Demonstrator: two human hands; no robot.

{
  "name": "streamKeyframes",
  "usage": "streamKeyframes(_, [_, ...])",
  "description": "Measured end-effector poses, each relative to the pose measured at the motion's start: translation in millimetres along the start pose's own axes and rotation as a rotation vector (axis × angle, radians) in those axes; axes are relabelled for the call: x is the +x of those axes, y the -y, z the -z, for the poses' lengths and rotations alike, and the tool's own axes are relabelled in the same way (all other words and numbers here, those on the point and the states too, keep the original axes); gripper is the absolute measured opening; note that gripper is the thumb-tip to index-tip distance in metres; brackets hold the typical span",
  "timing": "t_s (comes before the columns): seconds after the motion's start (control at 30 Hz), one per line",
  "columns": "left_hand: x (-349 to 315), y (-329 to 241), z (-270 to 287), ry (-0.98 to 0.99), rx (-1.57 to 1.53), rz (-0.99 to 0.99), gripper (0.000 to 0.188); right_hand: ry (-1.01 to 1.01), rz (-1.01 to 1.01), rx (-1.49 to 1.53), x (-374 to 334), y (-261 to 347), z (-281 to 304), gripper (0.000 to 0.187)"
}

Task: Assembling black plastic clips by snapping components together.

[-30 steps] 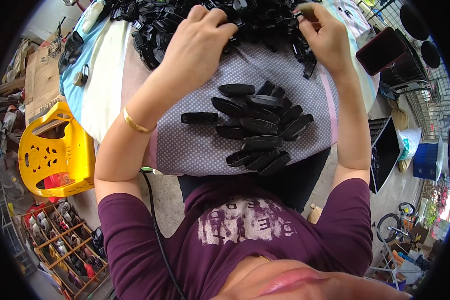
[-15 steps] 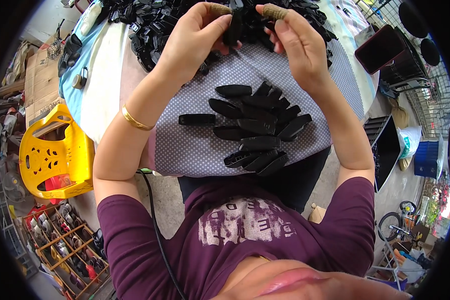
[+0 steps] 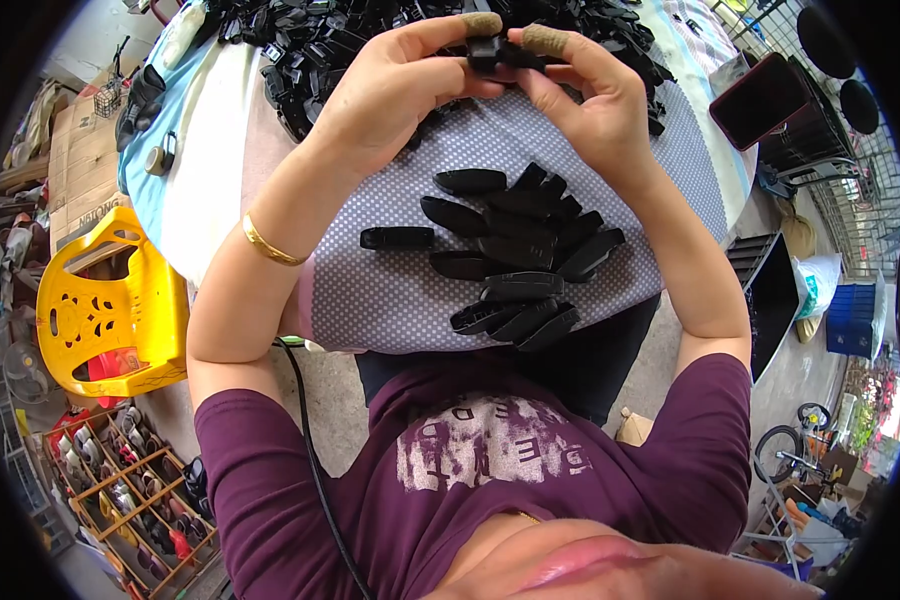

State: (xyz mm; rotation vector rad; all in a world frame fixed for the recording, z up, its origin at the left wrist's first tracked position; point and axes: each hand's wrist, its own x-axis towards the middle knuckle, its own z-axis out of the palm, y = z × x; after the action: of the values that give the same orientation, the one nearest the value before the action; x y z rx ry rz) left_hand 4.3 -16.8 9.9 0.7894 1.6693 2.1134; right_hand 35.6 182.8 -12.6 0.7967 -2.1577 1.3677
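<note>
Over the far part of the table, my left hand (image 3: 385,95) grips a small black plastic part (image 3: 484,52) between thumb and index finger. My right hand (image 3: 605,105) pinches the right end of the same dark piece; whether it is one part or two joined is hidden by the fingers. Tan covers wrap both index fingertips. Beyond my hands spreads a large pile of loose black plastic parts (image 3: 288,92). Nearer me, several elongated black pieces (image 3: 516,250) lie heaped on the dotted cloth (image 3: 360,300), with a single black piece (image 3: 397,238) apart on their left.
A yellow plastic chair (image 3: 160,320) stands at the table's left. A phone-like dark screen (image 3: 762,100) is at the far right, above a black bin (image 3: 770,290). A tape roll (image 3: 156,160) sits on the left cloth. A black cable (image 3: 310,440) hangs beside my left arm.
My hands have come together, the right one moving left onto the black part. The part, upright between my left fingers before, now lies more level. The heap on the cloth looks unchanged.
</note>
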Motion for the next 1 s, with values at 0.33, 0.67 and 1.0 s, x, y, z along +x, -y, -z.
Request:
streamKeyframes(0.33, [1, 3, -2, -0.026, 0.52, -0.125, 0.032, -0.064, 0.025, 0.062, 1, 8, -2, 0.034])
streamKeyframes(0.67, [-2, 17, -15, -0.194, 0.203, -0.209, 0.033, -0.094, 0.035, -0.124, -3, 11, -12, 0.029])
streamKeyframes(1.0, [1, 11, -8, -0.041, 0.1, -0.282, 0.025, 0.124, -0.214, 0.056, -2, 13, -10, 0.027])
